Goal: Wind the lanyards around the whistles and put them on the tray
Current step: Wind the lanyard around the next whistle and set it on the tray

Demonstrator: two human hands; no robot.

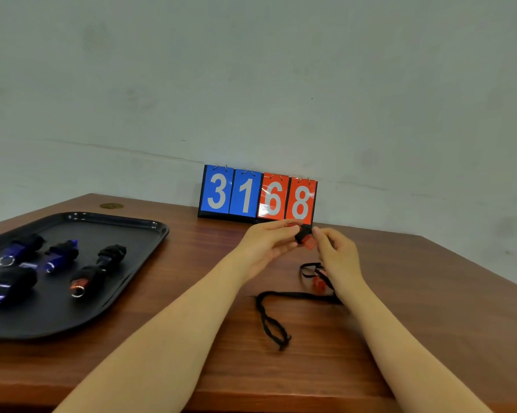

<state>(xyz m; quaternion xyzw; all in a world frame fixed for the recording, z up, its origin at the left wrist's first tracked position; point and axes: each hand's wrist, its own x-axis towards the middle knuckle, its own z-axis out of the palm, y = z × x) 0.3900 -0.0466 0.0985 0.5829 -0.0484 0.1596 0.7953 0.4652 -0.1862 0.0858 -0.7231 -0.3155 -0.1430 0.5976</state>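
Above the wooden table, my left hand (266,242) and my right hand (337,254) both hold a red whistle (309,242) with black lanyard wound partly round it. The loose black lanyard (269,317) trails from under my right hand onto the table and ends in a loop. A second red whistle (318,284) with its own black cord lies on the table beneath my right hand, partly hidden. The black tray (150,231) at the left carries several wound whistles, blue ones (62,253) and a red one (83,281).
A flip scoreboard (257,195) reading 3 1 6 8 stands against the wall behind my hands. The table's front edge (251,400) runs along the bottom and its right edge slopes down at the far right.
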